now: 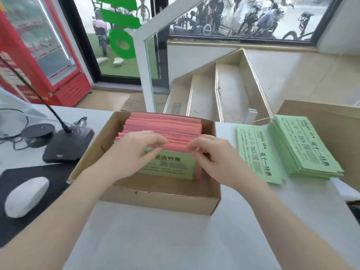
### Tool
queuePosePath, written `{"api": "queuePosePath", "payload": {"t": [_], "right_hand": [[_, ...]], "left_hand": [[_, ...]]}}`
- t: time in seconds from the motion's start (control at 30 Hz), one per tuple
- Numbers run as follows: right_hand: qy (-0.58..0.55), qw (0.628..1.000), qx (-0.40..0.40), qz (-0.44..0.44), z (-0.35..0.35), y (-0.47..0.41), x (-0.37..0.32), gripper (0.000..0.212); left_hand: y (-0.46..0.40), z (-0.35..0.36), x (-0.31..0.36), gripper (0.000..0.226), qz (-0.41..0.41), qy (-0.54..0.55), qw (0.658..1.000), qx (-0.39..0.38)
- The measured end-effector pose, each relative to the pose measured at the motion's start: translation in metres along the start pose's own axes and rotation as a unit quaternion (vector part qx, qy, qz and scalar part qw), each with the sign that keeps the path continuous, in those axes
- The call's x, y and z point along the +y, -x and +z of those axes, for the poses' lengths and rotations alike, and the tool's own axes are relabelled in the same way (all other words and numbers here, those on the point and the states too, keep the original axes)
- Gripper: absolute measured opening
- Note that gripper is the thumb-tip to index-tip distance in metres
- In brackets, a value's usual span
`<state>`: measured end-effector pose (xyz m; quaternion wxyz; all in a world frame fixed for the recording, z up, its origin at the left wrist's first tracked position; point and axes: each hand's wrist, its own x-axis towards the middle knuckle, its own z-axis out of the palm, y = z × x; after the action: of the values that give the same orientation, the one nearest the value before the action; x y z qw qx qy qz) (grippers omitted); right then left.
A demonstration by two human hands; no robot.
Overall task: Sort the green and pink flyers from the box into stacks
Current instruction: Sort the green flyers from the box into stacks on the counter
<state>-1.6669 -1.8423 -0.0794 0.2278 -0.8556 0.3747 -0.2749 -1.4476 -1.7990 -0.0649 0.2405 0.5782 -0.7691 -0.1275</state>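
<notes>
white desk (148,240) in front, daylight from outside. left on it – black mat (29,178) with white mouse (26,196), black mic base (69,145) with thin gooseneck, cables (11,137). red fridge (39,55) far left by a glass door (120,36) with green decals; grass outside. white rail (144,55) – dusty steps (216,90) going down behind the desk. wide window (249,16) top right, parked bikes outside. brown cardboard (321,117) at right.

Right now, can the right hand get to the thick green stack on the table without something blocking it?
Probably yes. The right hand is at the box, and only the thin green stack, lying flat, sits between it and the thick green stack.
</notes>
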Motion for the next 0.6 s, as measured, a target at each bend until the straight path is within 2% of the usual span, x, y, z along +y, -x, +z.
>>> {"api": "queuePosePath", "payload": {"t": [0.17,0.33,0.4,0.47,0.6], "right_hand": [[0.105,0.993,0.011,0.054,0.046,-0.015,-0.036,0.019],[0.234,0.961,-0.052,0.141,0.069,-0.028,-0.059,0.034],[0.254,0.951,-0.066,0.164,0.074,-0.031,-0.063,0.036],[0.278,0.941,-0.078,0.175,0.076,-0.034,-0.065,0.034],[0.285,0.934,-0.111,0.188,0.076,-0.033,-0.069,0.021]], "left_hand": [[0.016,-0.034,-0.075,0.027,0.084,-0.084,0.991,-0.054],[0.014,-0.042,-0.113,0.025,0.140,-0.103,0.978,-0.110],[0.010,-0.039,-0.121,0.025,0.172,-0.106,0.974,-0.103],[0.008,-0.036,-0.125,0.027,0.166,-0.095,0.976,-0.101],[0.009,-0.030,-0.130,0.033,0.182,-0.076,0.977,-0.075]]}}
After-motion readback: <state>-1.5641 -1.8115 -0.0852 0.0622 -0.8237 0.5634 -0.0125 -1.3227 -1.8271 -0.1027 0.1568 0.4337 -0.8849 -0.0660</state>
